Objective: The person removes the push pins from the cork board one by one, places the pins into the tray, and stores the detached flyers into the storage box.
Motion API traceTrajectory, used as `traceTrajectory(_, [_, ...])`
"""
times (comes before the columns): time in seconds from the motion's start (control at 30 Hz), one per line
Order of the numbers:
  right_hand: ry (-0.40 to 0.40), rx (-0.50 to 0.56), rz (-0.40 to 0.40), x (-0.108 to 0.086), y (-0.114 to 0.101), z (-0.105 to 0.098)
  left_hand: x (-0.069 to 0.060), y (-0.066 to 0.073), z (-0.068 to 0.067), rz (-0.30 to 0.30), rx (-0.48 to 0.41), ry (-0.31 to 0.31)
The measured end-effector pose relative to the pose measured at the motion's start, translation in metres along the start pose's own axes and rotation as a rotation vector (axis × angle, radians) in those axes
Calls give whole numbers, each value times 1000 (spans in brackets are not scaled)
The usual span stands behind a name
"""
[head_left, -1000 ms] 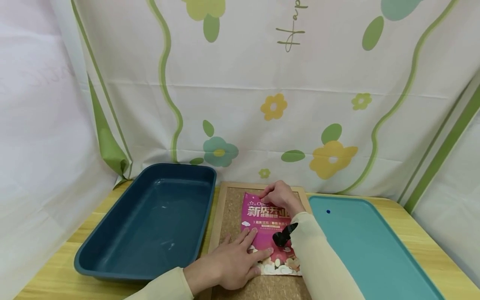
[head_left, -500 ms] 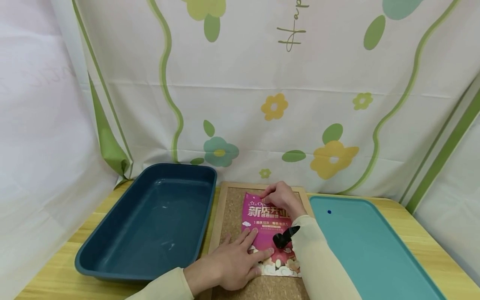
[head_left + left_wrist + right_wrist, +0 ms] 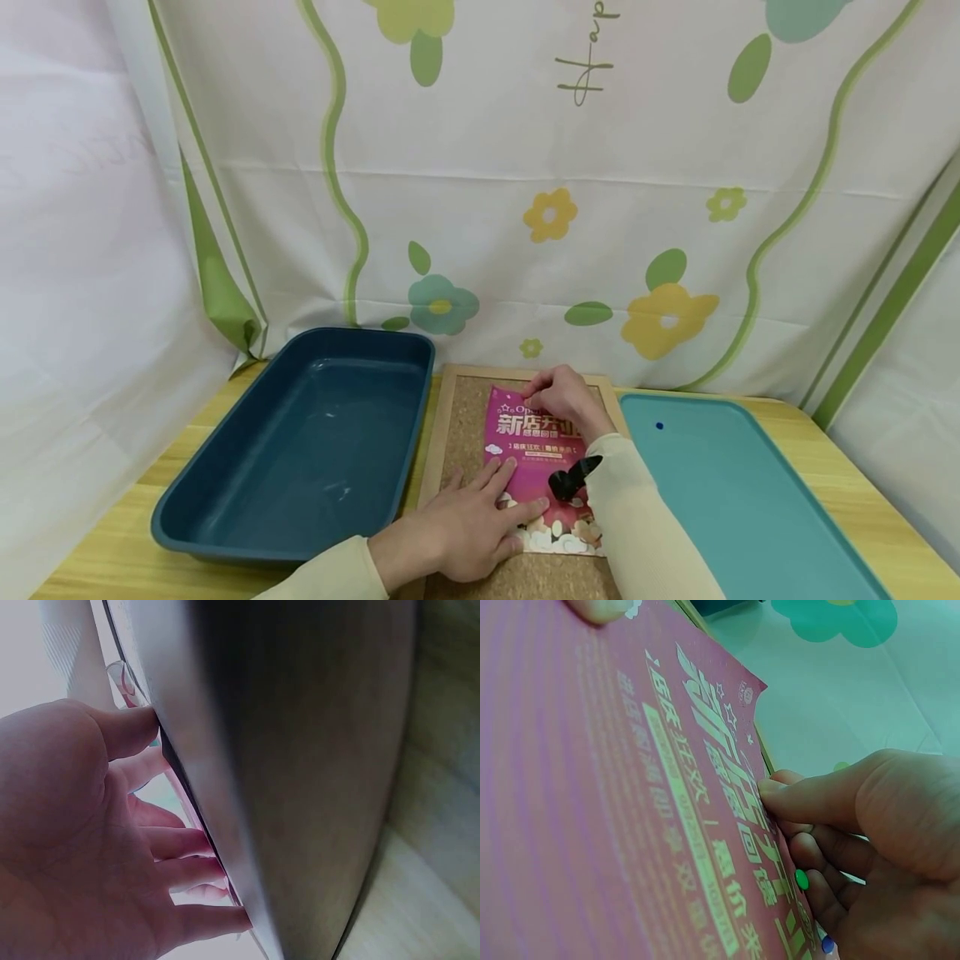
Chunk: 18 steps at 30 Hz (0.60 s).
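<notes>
A pink-and-magenta poster (image 3: pixel 528 475) with gold lettering lies on a wood-framed cork board (image 3: pixel 459 433). My left hand (image 3: pixel 468 525) rests on its lower left part, fingers spread. At the poster's top edge is my right hand (image 3: pixel 562 392), its fingers curled and the thumb touching the paper. In the right wrist view a round green thumbtack (image 3: pixel 802 880) shows against those curled fingers; whatever is between thumb and index finger is hidden. A blue spot (image 3: pixel 827 944) sits below it. The left wrist view mainly shows the palm beside the board's dark side edge (image 3: pixel 300 765).
A deep navy tray (image 3: pixel 292 450) stands left of the board. To the right lies a flat teal tray (image 3: pixel 720 483) bearing a small blue tack (image 3: pixel 659 426). Behind hangs a white curtain (image 3: pixel 465 217) with flowers. A black wrist camera (image 3: pixel 566 479) overhangs the poster.
Both hands and the poster keep their places. Only a very slight shift of the head view shows.
</notes>
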State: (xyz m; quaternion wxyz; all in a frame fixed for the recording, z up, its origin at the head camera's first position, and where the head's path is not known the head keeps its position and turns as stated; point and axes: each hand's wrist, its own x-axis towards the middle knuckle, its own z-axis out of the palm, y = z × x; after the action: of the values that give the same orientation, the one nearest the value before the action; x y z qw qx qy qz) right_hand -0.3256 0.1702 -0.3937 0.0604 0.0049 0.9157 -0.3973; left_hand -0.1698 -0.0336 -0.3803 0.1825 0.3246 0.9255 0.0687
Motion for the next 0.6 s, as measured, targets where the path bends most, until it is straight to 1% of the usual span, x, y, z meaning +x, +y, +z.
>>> traceTrajectory(0.23, [0, 8, -4, -1, 1, 0, 0, 0, 1, -1, 4, -1])
traceTrajectory(0.6, [7, -25, -16, -2, -1, 1, 0, -1, 1, 8, 1, 0])
